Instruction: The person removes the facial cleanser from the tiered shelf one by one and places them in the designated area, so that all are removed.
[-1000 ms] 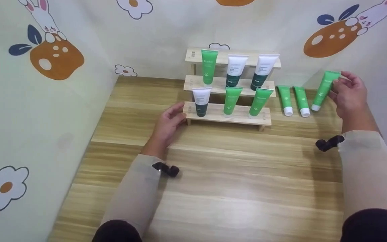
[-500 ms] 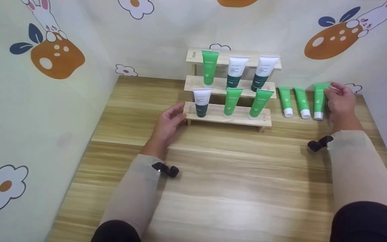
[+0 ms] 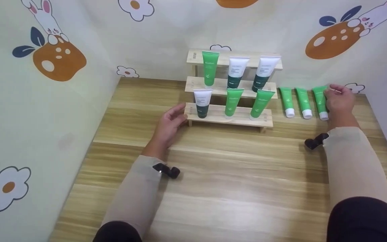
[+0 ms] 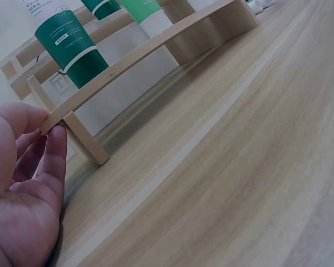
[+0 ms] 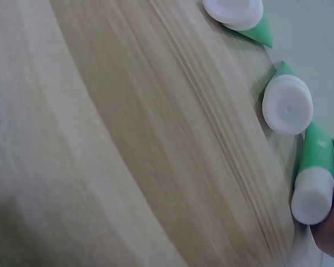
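A three-step wooden rack [image 3: 218, 116] stands against the back wall, carrying green squeeze tubes and white-and-dark-green ones. My left hand [image 3: 169, 125] pinches the left end of its lowest step, beside a white-and-dark-green tube [image 3: 202, 101]; in the left wrist view the thumb and fingers meet at the board's corner [image 4: 58, 114]. Right of the rack, three green tubes lie in a row with white caps toward me. The rightmost green tube [image 3: 320, 100] is held at its right side by my right hand [image 3: 341, 103]; most of those fingers are hidden.
The other two lying tubes, a left one [image 3: 286, 101] and a middle one [image 3: 303, 101], are close to the held one. A patterned cloth wall [image 3: 160, 37] bounds the back and sides of the wood-grain table [image 3: 220, 174].
My right hand has brought the held green tube down and left from a tilted, raised position to lie beside the other two. My left hand stays at the rack.
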{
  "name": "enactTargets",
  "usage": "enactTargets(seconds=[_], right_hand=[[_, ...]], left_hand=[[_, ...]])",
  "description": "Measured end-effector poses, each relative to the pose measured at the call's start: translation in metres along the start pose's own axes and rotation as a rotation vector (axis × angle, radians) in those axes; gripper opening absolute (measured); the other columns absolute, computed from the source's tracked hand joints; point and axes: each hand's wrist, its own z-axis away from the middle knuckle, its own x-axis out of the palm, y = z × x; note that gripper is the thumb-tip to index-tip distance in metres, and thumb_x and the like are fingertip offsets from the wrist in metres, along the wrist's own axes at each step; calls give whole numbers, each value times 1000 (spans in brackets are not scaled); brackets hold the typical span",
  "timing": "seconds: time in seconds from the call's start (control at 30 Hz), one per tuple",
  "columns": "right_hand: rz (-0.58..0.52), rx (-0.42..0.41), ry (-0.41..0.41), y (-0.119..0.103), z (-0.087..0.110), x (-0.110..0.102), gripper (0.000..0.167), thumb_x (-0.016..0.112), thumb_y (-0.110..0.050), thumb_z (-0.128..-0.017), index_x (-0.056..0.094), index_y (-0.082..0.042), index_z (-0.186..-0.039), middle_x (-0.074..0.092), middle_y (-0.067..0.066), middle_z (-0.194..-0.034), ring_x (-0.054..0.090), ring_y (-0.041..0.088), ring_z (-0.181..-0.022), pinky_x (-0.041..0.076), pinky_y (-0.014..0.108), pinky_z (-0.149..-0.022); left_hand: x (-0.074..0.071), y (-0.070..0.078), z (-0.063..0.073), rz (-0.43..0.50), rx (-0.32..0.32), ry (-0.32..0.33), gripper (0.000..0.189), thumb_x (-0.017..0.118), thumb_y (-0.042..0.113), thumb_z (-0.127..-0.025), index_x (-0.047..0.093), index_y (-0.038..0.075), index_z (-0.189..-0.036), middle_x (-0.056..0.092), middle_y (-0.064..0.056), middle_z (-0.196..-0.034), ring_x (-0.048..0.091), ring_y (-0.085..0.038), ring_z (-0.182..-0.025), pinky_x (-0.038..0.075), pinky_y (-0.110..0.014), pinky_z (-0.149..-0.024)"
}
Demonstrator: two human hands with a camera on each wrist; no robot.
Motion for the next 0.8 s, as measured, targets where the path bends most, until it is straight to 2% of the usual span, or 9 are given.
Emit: enactTargets(seconds=[0.1, 0.2, 0.3, 0.47, 0.6, 0.7, 0.8], right_hand=[[47, -8, 36, 0, 2, 1, 35, 67, -36, -105, 61, -39, -140, 57, -19, -110, 53, 1, -112, 43, 23, -114], [53, -24, 51, 1, 3, 3, 38, 66, -33, -106, 61, -36, -143, 58, -20, -109, 55, 1, -117, 43, 23, -119], [27, -59, 57, 4, 4, 5, 42, 67, -31, -106, 60, -32, -147, 60, -20, -110, 56, 2, -122, 43, 23, -122], [-21, -97, 72, 8, 6, 4, 40, 69, -27, -104, 63, -28, -144, 61, -20, -111, 56, 3, -124, 43, 23, -121], [-117, -81, 24, 6, 12, -3, 39, 70, -28, -104, 61, -31, -142, 62, -18, -120, 54, 3, -129, 42, 22, -123], [-177, -107, -19, 1, 20, -4, 39, 70, -25, -104, 60, -29, -141, 62, -15, -126, 54, 5, -130, 45, 21, -121], [-179, -130, -45, -9, 32, -3, 43, 73, -27, -102, 58, -28, -143, 61, -14, -128, 55, 7, -130, 46, 23, -121]], left_hand=[[0, 0, 0, -2, 0, -2, 49, 68, 1, -101, 61, 8, -149, 60, -12, -152, 66, -22, -124, 60, -31, -106], [0, -1, 0, 6, 7, -1, 49, 68, 0, -100, 61, 7, -148, 61, -14, -151, 66, -22, -122, 61, -30, -104], [0, -1, 0, 2, 10, 1, 49, 67, 0, -101, 61, 7, -148, 61, -13, -150, 66, -21, -122, 61, -29, -103], [1, -1, 0, -13, 10, 2, 48, 68, 2, -102, 61, 8, -149, 62, -13, -151, 64, -21, -128, 60, -27, -104], [1, -2, 0, -18, 3, 3, 48, 68, 2, -102, 61, 8, -149, 61, -13, -151, 64, -23, -131, 59, -28, -106], [0, -2, -1, -21, -3, 6, 48, 68, 2, -102, 62, 9, -149, 61, -12, -152, 64, -23, -132, 59, -29, -108], [0, -1, -1, -21, 0, 7, 49, 68, 1, -101, 62, 9, -149, 61, -12, -152, 64, -24, -132, 59, -30, -109]])
